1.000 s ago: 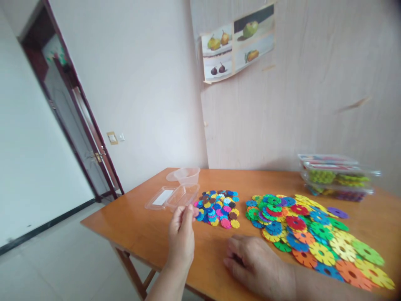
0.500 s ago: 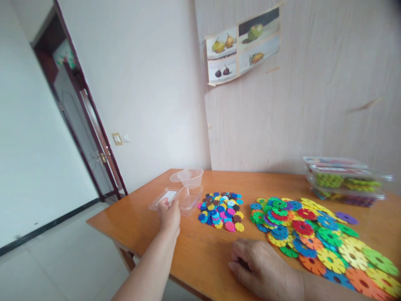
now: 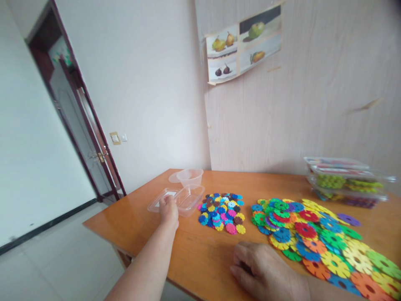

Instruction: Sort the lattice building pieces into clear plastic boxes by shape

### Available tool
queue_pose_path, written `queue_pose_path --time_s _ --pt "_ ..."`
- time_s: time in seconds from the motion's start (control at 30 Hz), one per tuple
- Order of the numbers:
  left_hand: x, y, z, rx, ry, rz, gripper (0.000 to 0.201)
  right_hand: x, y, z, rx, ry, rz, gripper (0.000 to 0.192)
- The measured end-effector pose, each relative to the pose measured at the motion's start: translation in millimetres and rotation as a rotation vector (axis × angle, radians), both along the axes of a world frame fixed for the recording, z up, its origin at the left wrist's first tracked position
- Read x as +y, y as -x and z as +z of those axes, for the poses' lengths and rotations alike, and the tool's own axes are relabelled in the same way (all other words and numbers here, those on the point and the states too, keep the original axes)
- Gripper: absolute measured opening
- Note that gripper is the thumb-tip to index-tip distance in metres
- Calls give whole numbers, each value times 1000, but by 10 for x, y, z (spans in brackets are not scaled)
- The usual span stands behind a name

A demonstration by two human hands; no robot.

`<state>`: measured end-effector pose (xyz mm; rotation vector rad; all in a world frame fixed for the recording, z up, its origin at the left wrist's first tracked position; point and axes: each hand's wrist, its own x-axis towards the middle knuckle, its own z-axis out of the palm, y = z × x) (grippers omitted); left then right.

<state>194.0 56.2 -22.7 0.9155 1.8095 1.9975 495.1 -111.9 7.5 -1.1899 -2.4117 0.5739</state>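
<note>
My left hand reaches across the table with its fingers closed at the left side of a clear rectangular plastic box. A clear lid with a white label lies flat against the box's left; the hand covers part of it, and the fingertips are partly hidden. Just right of the box is a heap of small notched plastic discs in many colours. My right hand rests on the table near the front edge, loosely curled, nothing visible in it. Larger notched plastic discs are piled beyond it and to its right.
A clear round tub stands behind the box, with a round lid beside it. Stacked clear boxes of coloured pieces sit at the back right. The wooden table meets the wall behind; a door is far left.
The view has shifted slightly. My left hand has shifted slightly at the box's edge, fingers still closed. My right hand stays resting on the table, and the disc piles look the same.
</note>
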Motion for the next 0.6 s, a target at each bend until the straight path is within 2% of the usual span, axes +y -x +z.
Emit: queue_pose_path --time_s 0.2,0.6 --pt "-25 -38 -12 -82 -9 -70 32 -8 16 4 -8 7 -17 12" --pt "-128 -152 73 -47 -37 -70 41 -38 -17 -15 19 -4 -30 14"
